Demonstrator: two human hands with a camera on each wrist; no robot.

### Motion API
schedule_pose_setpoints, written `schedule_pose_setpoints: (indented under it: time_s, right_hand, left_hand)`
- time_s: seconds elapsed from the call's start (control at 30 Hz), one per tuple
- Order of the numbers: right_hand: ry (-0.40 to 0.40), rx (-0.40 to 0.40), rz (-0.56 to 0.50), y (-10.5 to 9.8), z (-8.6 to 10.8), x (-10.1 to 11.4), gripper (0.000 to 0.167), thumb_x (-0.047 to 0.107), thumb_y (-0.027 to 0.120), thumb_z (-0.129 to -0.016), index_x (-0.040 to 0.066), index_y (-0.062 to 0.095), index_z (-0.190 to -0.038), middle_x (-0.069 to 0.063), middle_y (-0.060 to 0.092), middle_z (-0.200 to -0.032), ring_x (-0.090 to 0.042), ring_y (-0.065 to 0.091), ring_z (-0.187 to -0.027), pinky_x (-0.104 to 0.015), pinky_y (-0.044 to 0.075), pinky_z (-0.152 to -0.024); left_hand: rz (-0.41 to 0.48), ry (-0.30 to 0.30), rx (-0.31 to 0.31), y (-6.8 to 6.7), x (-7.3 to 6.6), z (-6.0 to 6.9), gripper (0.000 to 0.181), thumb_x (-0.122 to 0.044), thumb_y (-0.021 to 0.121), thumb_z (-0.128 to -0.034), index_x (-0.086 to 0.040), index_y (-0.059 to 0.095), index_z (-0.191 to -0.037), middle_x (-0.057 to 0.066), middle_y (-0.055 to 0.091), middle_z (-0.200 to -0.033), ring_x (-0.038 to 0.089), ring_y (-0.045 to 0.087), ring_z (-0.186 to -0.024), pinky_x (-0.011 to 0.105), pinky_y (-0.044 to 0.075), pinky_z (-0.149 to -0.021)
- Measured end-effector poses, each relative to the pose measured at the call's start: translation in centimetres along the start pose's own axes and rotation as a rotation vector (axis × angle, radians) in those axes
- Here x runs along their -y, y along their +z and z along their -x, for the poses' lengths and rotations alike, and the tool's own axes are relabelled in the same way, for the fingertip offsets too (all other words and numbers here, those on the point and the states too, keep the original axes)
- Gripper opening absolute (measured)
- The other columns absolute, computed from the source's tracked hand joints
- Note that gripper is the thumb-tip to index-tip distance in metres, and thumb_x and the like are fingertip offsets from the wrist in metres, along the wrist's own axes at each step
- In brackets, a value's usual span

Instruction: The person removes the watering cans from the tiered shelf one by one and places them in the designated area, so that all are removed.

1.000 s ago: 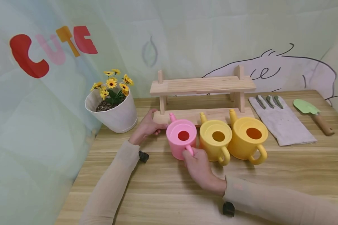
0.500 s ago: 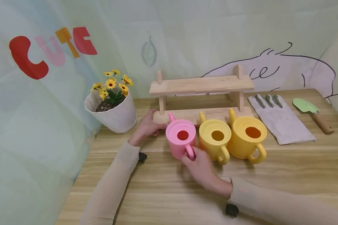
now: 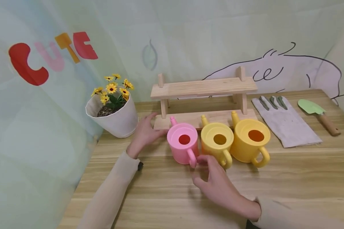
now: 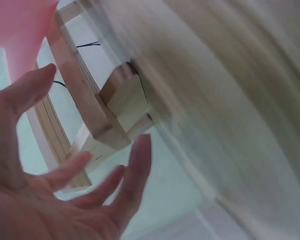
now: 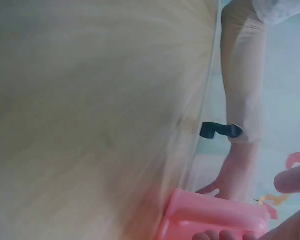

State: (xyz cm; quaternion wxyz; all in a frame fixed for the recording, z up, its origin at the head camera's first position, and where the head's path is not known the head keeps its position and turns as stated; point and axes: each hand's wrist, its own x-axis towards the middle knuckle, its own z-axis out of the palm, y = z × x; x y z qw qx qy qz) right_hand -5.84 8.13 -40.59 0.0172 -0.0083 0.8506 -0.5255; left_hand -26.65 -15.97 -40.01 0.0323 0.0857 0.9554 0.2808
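In the head view, a pink watering can, a pale yellow watering can and a deeper yellow watering can stand upright in a row before a two-tier wooden shelf. My right hand is just off the pink can's handle, thumb and fingers spread, holding nothing. By the shelf's lower left end is my left hand, fingers apart. The left wrist view shows that hand's palm free of any object, with the shelf's end beyond the fingertips. The pink can also shows in the right wrist view.
A white pot with yellow flowers stands left of the shelf. On the right lie a pale glove and a hand trowel with a wooden handle. A printed fabric backdrop rises behind the table.
My right hand has let go of the pink can's handle and drawn back toward me and to the right. My left hand has come off the shelf's end, its fingers spreading.
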Motion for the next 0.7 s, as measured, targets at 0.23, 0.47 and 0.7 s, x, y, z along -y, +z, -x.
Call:
schedule_pose_setpoints:
  time_s: [0.23,0.47,0.7]
  right_hand:
    - [-0.121,-0.002,0.127,-1.9,1.7,0.5,0.040,0.014,0.081,-0.095,0.015,0.064,-0.131,0.002,0.069,-0.131,-0.017,0.064,-0.120,-0.044,0.059,-0.106]
    - [-0.431,-0.258,0.399,-5.5,2.3,0.0,0.045,0.013,0.089,-0.085,0.014,0.068,-0.125,0.004,0.071,-0.122,-0.015,0.066,-0.109,-0.033,0.059,-0.095]
    - [-0.583,-0.430,0.411,-11.3,0.4,-1.0,0.040,0.009,0.081,-0.093,-0.003,0.067,-0.129,-0.019,0.072,-0.122,-0.035,0.064,-0.113,-0.030,0.049,-0.103]
  left_hand:
    - [-0.180,0.246,-0.105,-0.8,0.7,1.5,0.093,-0.044,0.092,-0.0830,-0.012,0.051,-0.159,0.024,0.046,-0.167,0.048,0.044,-0.154,0.068,0.041,-0.127]
    - [-0.308,0.348,-0.064,-1.1,1.1,2.3,0.100,-0.062,0.083,-0.0802,-0.020,0.048,-0.164,0.024,0.032,-0.176,0.049,0.033,-0.160,0.075,0.042,-0.122]
    - [-0.320,0.365,-0.039,-0.9,2.0,2.7,0.105,-0.070,0.079,-0.0797,-0.021,0.045,-0.166,0.023,0.026,-0.179,0.052,0.029,-0.162,0.077,0.040,-0.122]
